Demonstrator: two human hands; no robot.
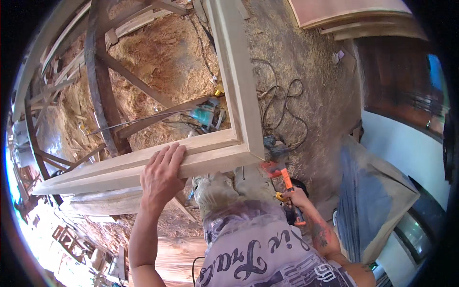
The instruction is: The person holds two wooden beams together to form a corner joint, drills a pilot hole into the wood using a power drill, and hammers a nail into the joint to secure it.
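Note:
A large pale wooden frame (215,160) lies before me, its mitred corner near the middle of the view. My left hand (163,173) grips its near rail, fingers together over the top and the palm on the near side. To the right of the corner, low beside my body, my right hand (297,197) is closed around a tool with an orange-and-black handle (288,181). The tool's kind is unclear. A small yellow thing (279,196) sits by these fingers. Close to the tool's far end is a blurred red-orange object (271,169).
Dark timber trestles (103,91) stand under the frame at left. A teal power tool (203,115) lies inside the frame's outline, near sawdust heaps (143,67). A looped black cord (289,103) crosses the floor at right. Covered panels (368,191) lean farther right; boards (354,16) are stacked at top right.

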